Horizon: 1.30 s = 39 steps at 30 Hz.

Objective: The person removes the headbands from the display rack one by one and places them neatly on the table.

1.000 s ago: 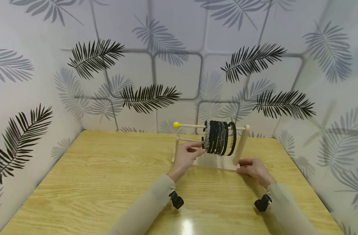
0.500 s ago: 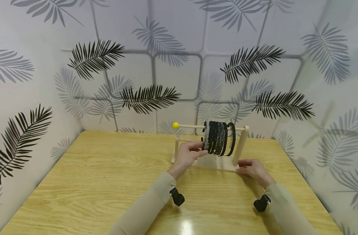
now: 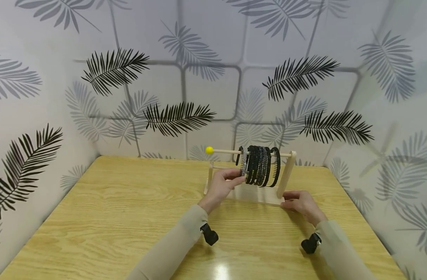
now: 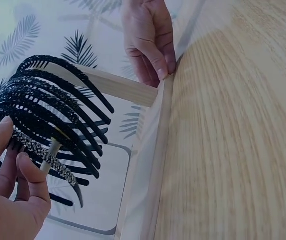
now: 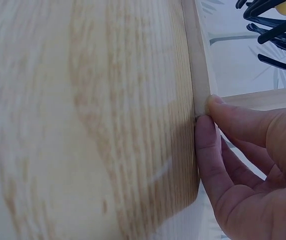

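Observation:
A wooden headband rack (image 3: 287,175) stands toward the back of the table, with several black headbands (image 3: 259,165) hanging side by side on its upper rod. At the left end of the row is a silver glittery headband (image 4: 47,155). My left hand (image 3: 219,187) pinches this silver one between thumb and fingers at its lower front. My right hand (image 3: 302,204) holds the right front corner of the rack's base (image 5: 200,85), thumb on top and fingers against the edge. In the left wrist view, the silver headband tilts apart from the black ones.
A yellow ball (image 3: 209,150) caps the rod's left end. Below it runs a lower rod with a short post (image 3: 210,173) at the left. The wood-grain table (image 3: 129,217) meets a leaf-patterned wall (image 3: 213,89) behind the rack and at both sides.
The silver headband has shifted slightly left along the rod, opening a small gap from the black ones, with my left hand on it. My right hand stays at the base corner.

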Tool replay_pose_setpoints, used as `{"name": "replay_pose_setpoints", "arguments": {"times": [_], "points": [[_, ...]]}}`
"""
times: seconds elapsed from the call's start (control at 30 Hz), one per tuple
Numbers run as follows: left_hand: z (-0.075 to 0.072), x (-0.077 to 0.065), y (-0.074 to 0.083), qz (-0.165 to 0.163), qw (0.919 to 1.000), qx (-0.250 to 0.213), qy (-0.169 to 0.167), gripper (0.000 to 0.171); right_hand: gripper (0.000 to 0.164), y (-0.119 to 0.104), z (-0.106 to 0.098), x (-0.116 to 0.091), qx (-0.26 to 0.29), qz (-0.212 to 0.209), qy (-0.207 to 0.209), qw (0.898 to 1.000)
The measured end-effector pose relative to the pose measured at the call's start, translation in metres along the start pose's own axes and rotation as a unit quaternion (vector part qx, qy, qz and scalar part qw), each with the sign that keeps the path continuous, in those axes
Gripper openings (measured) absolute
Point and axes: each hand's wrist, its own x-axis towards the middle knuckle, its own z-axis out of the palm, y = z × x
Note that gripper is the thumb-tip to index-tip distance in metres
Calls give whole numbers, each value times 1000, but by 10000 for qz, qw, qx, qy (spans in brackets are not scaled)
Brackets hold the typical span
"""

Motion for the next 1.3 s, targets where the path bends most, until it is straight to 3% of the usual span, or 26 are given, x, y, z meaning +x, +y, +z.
{"name": "replay_pose_setpoints", "arguments": {"times": [0.4, 0.7, 1.0, 1.3], "points": [[-20, 5, 15, -83, 9942, -1053, -200, 29, 50, 1, -1, 0, 74, -33, 6, 10000], [-30, 5, 14, -176, 9941, -1064, -80, 29, 50, 2, -1, -1, 35, -58, 4, 10000], [-49, 4, 16, -246, 9869, -1596, 7, 30, 49, 2, -1, -2, 29, -86, 31, 10000], [-68, 6, 18, -462, 9745, -2195, 108, 34, 50, 3, 1, 0, -43, -56, 52, 10000]]}}
